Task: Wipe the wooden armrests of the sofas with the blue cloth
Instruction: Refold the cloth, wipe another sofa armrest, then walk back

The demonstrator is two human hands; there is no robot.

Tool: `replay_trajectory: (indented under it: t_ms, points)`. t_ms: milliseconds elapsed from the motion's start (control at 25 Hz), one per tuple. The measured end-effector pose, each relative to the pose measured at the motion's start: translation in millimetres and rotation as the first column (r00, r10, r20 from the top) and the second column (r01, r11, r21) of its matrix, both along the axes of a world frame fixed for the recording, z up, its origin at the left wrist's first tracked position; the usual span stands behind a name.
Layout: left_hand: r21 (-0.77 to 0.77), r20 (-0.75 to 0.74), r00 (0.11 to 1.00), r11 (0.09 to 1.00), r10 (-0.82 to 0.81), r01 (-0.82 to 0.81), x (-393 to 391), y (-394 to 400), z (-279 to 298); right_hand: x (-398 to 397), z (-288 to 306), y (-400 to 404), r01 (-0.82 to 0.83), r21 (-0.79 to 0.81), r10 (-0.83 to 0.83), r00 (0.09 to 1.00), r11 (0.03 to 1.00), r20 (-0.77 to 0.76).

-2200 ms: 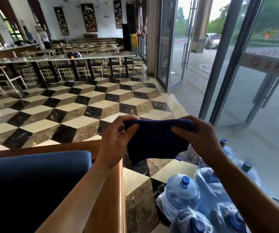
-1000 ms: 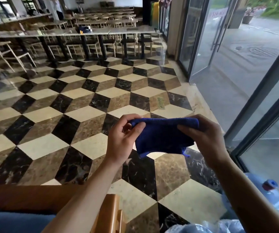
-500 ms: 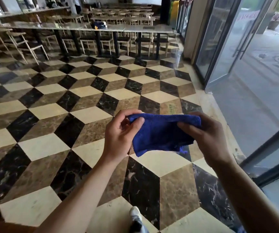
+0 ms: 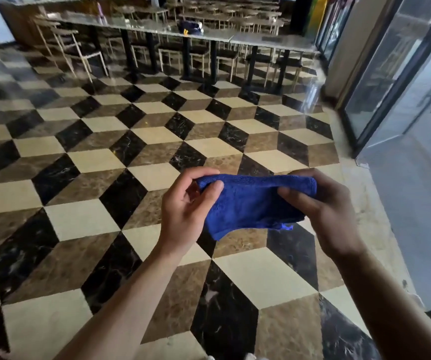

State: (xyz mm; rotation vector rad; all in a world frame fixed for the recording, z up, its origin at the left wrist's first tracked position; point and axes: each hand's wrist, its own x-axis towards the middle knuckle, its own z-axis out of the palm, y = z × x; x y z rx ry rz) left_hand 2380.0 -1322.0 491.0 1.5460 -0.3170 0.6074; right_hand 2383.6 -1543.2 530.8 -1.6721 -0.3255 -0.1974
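Observation:
A folded blue cloth (image 4: 248, 203) hangs in the air in front of me, stretched between both hands over the patterned floor. My left hand (image 4: 183, 211) pinches its left upper corner between thumb and fingers. My right hand (image 4: 323, 211) grips its right edge, fingers curled around the fold. No sofa or wooden armrest is in view.
A marble floor (image 4: 92, 222) in a black, cream and brown cube pattern spreads ahead. Long tables (image 4: 209, 37) with chairs (image 4: 74, 48) stand at the far end. Glass doors (image 4: 396, 74) with dark frames line the right side.
The view has swung away from the blue sofa, its wooden armrest and the water bottles, which have left the frame. Both hands still hold the cloth the same way.

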Motion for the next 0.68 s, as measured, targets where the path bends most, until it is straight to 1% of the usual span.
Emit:
replay_trajectory:
  t_ms: [200,320,440,560,680]
  points:
    - [0.038,-0.019,0.972,0.972,0.232,-0.232,16.9,38.3,-0.1,67.4,-2.1,47.2,-0.219,0.111,0.224,0.974,0.969,-0.032]
    - [0.086,0.004,0.897,0.894,0.441,-0.440,23.6,66.6,0.3,119.3,-10.1,90.9,-0.404,0.132,0.413,0.910,0.905,-0.043]
    - [0.033,-0.012,0.776,0.776,0.631,-0.630,20.2,85.3,-1.2,155.0,-12.0,135.1,-0.623,0.168,0.639,0.767,0.764,-0.057]
    - [0.042,-0.025,0.652,0.652,0.758,-0.757,7.9,90.7,-1.4,174.0,-13.7,174.8,-0.740,0.169,0.754,0.656,0.651,-0.033]
    - [0.057,-0.055,0.483,0.485,0.874,-0.872,-15.4,97.3,1.5,175.0,-14.7,214.1,-0.845,0.133,0.854,0.520,0.518,-0.021]
